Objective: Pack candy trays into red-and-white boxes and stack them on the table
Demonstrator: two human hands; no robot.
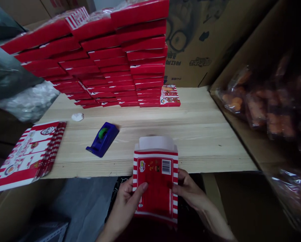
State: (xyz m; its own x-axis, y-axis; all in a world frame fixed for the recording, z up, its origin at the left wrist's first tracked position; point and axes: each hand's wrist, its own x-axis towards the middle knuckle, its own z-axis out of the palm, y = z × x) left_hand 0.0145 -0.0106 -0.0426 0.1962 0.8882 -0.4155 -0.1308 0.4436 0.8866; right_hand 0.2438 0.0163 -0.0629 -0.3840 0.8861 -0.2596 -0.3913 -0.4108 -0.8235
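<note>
A red and white striped cardboard box [155,188] with a barcode is held upright between my two hands, its pale end flap [156,143] standing out at the far end. My left hand [130,198] grips the left edge, thumb on the printed face. On the opposite edge, my right hand [188,188] is closed with its thumb against the side; its other fingers are partly hidden behind the box. Beyond the box on the table lies a blue tape dispenser [103,140] with a green core.
Red boxes [110,67] are stacked high at the back of the wooden table [196,134]. Flat striped cartons [29,153] lie at the left edge, near a crumpled white scrap [77,117]. To the right, a large carton [231,127] holds plastic-wrapped food packs [258,111].
</note>
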